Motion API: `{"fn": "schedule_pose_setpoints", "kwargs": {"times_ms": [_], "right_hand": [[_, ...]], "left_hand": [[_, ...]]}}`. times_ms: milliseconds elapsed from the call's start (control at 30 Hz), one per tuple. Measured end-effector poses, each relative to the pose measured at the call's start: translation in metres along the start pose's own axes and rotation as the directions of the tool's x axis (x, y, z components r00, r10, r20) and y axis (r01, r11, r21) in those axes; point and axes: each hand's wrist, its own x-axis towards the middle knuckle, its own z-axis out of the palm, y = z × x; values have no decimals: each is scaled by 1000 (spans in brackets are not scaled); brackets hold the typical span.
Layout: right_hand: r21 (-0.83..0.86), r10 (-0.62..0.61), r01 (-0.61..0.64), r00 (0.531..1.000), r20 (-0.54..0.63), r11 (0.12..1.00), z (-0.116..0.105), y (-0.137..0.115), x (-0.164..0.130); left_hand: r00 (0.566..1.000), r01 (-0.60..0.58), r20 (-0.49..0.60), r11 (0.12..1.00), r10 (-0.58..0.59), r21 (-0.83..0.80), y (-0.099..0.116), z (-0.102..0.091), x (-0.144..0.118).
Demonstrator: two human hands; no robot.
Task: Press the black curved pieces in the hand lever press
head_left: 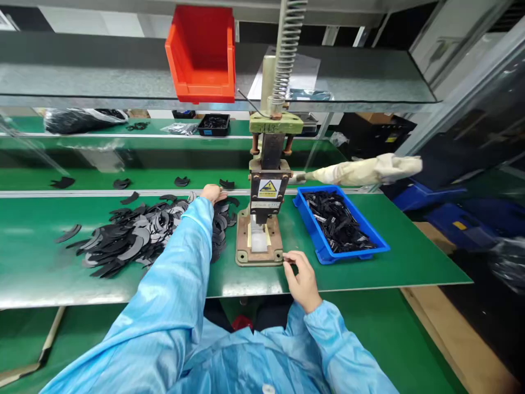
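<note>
"The left hand (pixel 212 193) is out at the far edge of the curved black pieces (pixel 139 235)! Gripping one?"

"Can't tell, its fingertips are unclear. And the right hand (pixel 302 279)?"

"Right by the press's (pixel 258 180) front corner, fingers loosely curled; holding something, I can't say."

"And the pieces lie heaped left of the press, blue tray (pixel 315 230) on its right!"

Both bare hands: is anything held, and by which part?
I can't tell for the left hand, beside curved dark pieces; the right hand, at the brown metal press base, shows nothing held.
</note>
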Motion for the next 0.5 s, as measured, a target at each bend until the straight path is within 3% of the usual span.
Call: {"fn": "schedule_pose_setpoints", "kwargs": {"times_ms": [133, 267, 400, 500], "right_hand": [[-2, -1, 1, 1000, 16, 1000, -1, 1, -1], [18, -12, 12, 1000, 26, 1000, 0, 2, 0], [30, -16, 15, 999, 29, 999, 2, -4, -3], [27, -25, 23, 998, 56, 999, -1, -11, -6]], "left_hand": [[999, -13, -35, 1000, 14, 23, -8, -4, 8], [997, -73, -34, 997, 74, 36, -4, -24, -7], [985, -168, 53, 984, 164, 62, -4, -42, -56], [906, -420, 125, 897, 405, 136, -27, -54, -112]]}}
